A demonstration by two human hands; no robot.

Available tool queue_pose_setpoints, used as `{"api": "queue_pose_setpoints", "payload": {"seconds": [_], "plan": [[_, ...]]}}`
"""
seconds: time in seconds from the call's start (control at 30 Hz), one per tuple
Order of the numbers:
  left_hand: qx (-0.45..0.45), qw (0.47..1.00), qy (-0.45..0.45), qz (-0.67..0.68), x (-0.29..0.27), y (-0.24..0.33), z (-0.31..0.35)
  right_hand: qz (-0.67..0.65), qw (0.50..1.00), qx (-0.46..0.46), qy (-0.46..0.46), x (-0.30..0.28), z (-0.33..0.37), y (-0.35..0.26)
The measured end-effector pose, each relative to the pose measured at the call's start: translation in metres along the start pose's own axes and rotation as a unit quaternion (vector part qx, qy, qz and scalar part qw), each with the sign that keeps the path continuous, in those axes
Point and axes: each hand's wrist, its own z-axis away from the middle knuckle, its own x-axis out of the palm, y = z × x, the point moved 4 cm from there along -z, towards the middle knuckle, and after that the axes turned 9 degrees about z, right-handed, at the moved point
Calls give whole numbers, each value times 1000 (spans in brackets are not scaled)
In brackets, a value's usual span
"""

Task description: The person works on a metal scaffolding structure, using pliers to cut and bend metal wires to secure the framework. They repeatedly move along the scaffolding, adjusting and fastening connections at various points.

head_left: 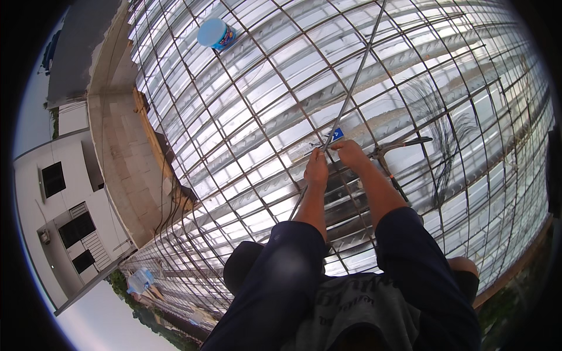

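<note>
A long thin grey rod (354, 82) runs slantwise over the steel mesh (275, 61), from the top edge down to my hands. My left hand (317, 168) is closed around its lower part, near a mesh crossing. Just to the right, my right hand (351, 154) has its fingers curled together against the rod; whatever they pinch is too small to make out. Under the mesh by my fingertips shows a small blue and white label (336, 135). Beside my right wrist, a long-handled pincer-like tool (381, 153) rests on the bars with its handles spread.
A loose bundle of thin dark wires (445, 153) lies on the mesh to the right. Farther off at the upper left stands a blue bucket (214, 34). Ribbed metal decking (257, 126) lies beneath the bars. A concrete ledge (126, 158) borders the left side.
</note>
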Motion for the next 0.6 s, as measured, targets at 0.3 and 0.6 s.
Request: {"api": "queue_pose_setpoints", "payload": {"seconds": [0.3, 0.6], "plan": [[22, 994, 32, 98, -9, -48, -44, 51, 996, -42, -60, 13, -13, -30], [105, 989, 28, 96, 3, -14, -17, -39, 999, 2, -8, 13, -8, -5]]}}
